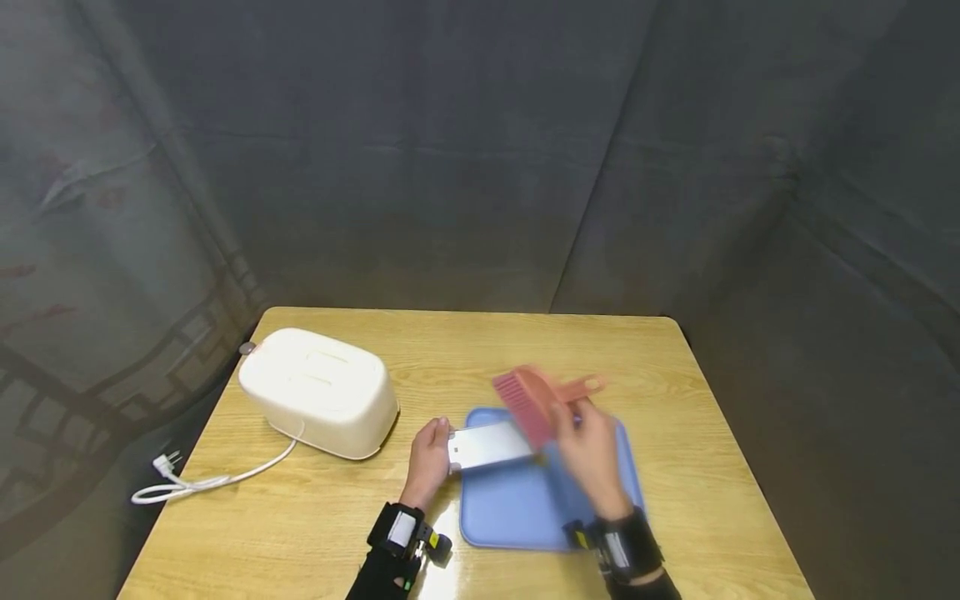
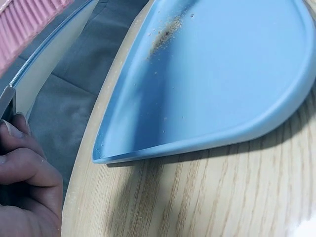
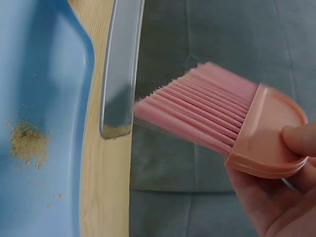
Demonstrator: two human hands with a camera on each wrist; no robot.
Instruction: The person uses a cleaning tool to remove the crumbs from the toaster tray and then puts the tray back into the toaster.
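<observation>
My left hand (image 1: 429, 460) grips one end of a flat metal crumb tray (image 1: 489, 445), held above the left part of a blue tray (image 1: 510, 521). My right hand (image 1: 590, 454) holds a small brush (image 3: 269, 131) by its orange body. In the head view, the brush's pink bristles (image 1: 525, 408) overlap the far end of the crumb tray. A small heap of brown crumbs (image 3: 28, 143) lies in the blue tray, with loose specks around it; the left wrist view shows this heap (image 2: 165, 35) too.
A cream toaster-like appliance (image 1: 322, 392) stands at the table's left side. Its white cord (image 1: 247, 473) runs to a plug (image 1: 165, 465) near the left edge. Under everything is a wooden table (image 1: 720, 500), with dark grey cloth (image 1: 450, 167) hanging behind it.
</observation>
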